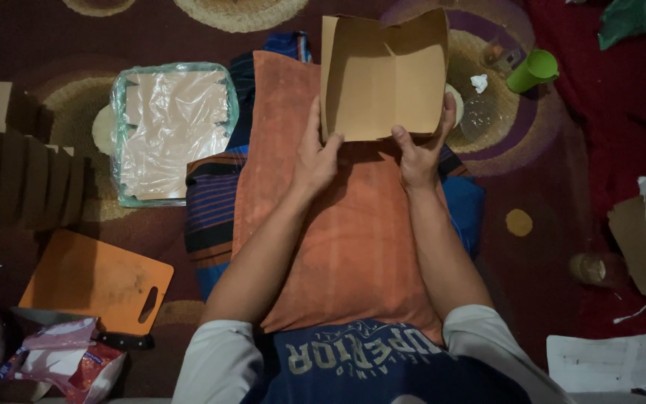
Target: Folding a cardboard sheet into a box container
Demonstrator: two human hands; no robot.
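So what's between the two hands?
In the head view, the brown cardboard box sits between the left hand and right hand, which grip its sides above the orange cloth.

A dark patterned carpet [555,187] carries an orange cutting board [95,280] and green cup [532,71].

Both hands grip a brown cardboard box [383,78] over an orange towel [338,247], the left hand [315,153] pinching its near-left corner, the right hand [420,150] clasping its near-right corner, a green cup [532,71] lying beyond the right fingers.
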